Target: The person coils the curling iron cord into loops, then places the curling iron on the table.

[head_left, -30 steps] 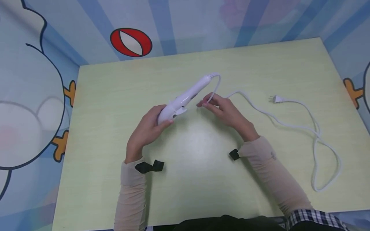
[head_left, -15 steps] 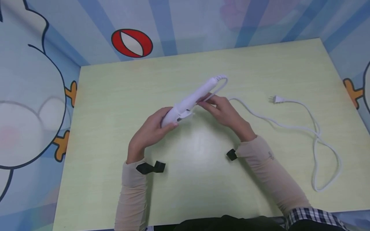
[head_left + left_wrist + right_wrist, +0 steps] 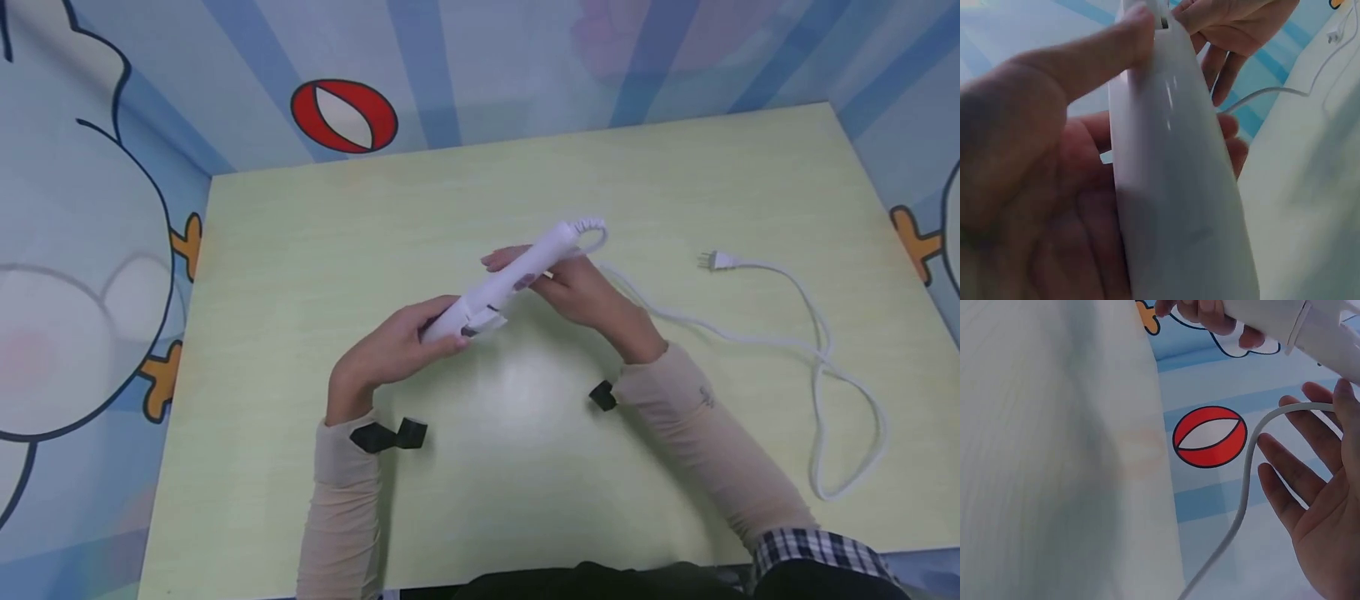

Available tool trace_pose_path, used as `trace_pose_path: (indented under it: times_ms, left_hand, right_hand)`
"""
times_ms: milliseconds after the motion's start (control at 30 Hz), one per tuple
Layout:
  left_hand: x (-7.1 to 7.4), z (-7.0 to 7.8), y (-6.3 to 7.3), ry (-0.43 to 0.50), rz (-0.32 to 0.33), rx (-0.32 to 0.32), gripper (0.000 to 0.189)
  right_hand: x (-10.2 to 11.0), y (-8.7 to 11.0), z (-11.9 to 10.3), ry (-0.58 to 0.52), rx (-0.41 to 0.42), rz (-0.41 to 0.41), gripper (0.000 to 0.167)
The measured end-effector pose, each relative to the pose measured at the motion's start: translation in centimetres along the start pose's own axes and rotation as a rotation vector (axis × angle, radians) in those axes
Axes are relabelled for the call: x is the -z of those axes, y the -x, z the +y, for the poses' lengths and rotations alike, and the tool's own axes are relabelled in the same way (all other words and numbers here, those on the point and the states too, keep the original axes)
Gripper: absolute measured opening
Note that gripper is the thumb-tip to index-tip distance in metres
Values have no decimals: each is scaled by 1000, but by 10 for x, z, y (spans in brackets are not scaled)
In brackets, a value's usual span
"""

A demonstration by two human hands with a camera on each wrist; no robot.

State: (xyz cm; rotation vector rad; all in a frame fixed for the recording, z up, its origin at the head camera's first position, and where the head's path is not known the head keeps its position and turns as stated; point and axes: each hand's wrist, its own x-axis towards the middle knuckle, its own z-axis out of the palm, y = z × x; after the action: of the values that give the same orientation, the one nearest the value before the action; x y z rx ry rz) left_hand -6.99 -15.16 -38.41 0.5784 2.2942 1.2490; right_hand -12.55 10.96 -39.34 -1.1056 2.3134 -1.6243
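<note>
A white corded hand-held appliance (image 3: 510, 279), shaped like a hair curler, is tilted over the table with its cord end up to the right. My left hand (image 3: 393, 340) grips its wide end, thumb along the front near a small lever piece. In the left wrist view the smooth white body (image 3: 1175, 169) fills the palm, fingertips coming round the far side. Behind the narrow handle, my right hand (image 3: 585, 287) has its fingers extended. The right wrist view has that hand (image 3: 1329, 512) with fingers spread, the cord (image 3: 1246, 487) running across them, the thumb close to the handle.
The white cord (image 3: 738, 337) trails right over the pale table (image 3: 337, 233), looping near the right side. Its two-pin plug (image 3: 723, 260) lies toward the back right. Printed walls stand behind and at both sides. Black straps (image 3: 390, 436) hang at the sleeve cuffs.
The appliance has shifted right and toward the body. My right hand's fingers, earlier near the cord below the handle, now reach behind the handle.
</note>
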Motion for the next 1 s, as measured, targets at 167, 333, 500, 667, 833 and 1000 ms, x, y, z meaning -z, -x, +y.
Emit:
trace_pose_path:
  times_ms: [167,333,500,667,833,1000]
  left_hand:
    - [6,2,3,-1,-31,18,31]
    - [12,4,7,-10,-88,29,33]
    - [16,6,7,-3,-148,25,25]
    - [20,9,9,2,-202,81,21]
    - [22,12,10,-34,-226,129,24]
    - [24,17,10,-84,-206,178,27]
  right_hand:
    - [5,-5,-9,27,69,-115,31]
    - [11,-10,-20,120,162,-133,30]
    - [19,-11,-30,181,195,-181,33]
    - [26,-11,-32,281,203,-236,36]
    - [36,-16,-31,419,280,-239,36]
    - [44,-20,-31,519,361,-221,32]
